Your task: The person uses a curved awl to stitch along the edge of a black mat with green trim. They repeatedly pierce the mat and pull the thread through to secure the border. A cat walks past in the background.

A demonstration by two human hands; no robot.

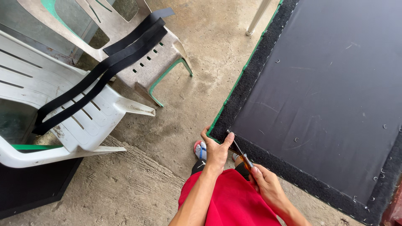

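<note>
Big dark panel (326,96) fills the right side of the view, smooth black fabric stretched flat, ringed by a fuzzy black border strip (251,71) with a thin green edge (234,86) showing along its outer side. Staples dot the fabric and run in a line along the border. Under it all, bare concrete floor (201,75). Over on the left, two worn white plastic chairs, one (50,109) near the camera and one (142,54) tipped behind it, with long black straps (96,75) draped across both seats. Down at the bottom, red shorts (228,196) and a shoe (200,150) peeking out below the panel's near corner. Now the hands: the left hand (216,150) grips that near corner, fingers curled around the green edge, thumb pressed flat on the fuzzy strip. The right hand (266,182) is closed around a tool with an orange handle (247,161), fingers wrapped tight. Its thin metal shaft (234,144) angles up to the border strip, the tip sitting right beside the left thumb at the corner.
</note>
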